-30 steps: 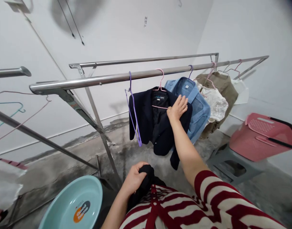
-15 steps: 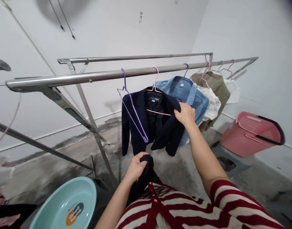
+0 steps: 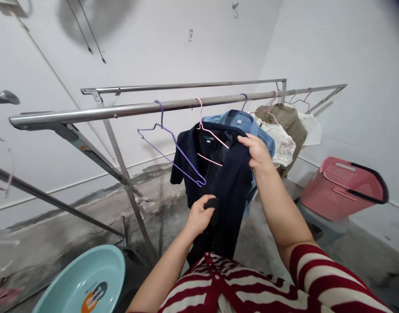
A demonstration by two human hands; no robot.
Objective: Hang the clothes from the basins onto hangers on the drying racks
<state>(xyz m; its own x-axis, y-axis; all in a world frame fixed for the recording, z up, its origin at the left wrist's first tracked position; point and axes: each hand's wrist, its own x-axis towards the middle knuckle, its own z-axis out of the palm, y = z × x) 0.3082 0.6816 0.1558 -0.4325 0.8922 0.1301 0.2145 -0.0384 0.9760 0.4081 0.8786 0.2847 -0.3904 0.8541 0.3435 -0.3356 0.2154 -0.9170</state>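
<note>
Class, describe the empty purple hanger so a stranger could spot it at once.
Find the front stainless steel rail of the drying rack. Hooked on it, left of the navy blazer, is a purple wire hanger. It is leftmost on that rail and holds no garment, unlike the purple hanger in the denim shirt.

The person's right hand (image 3: 258, 154) is reaching higher and farther out, its fingers curling into a firm grip, while the bare forearm (image 3: 279, 208) is rising from a red-and-white striped sleeve (image 3: 330, 274). The left hand (image 3: 199, 216) is gripping lower down, nearer the body, its forearm (image 3: 162, 278) angling upward.
</note>
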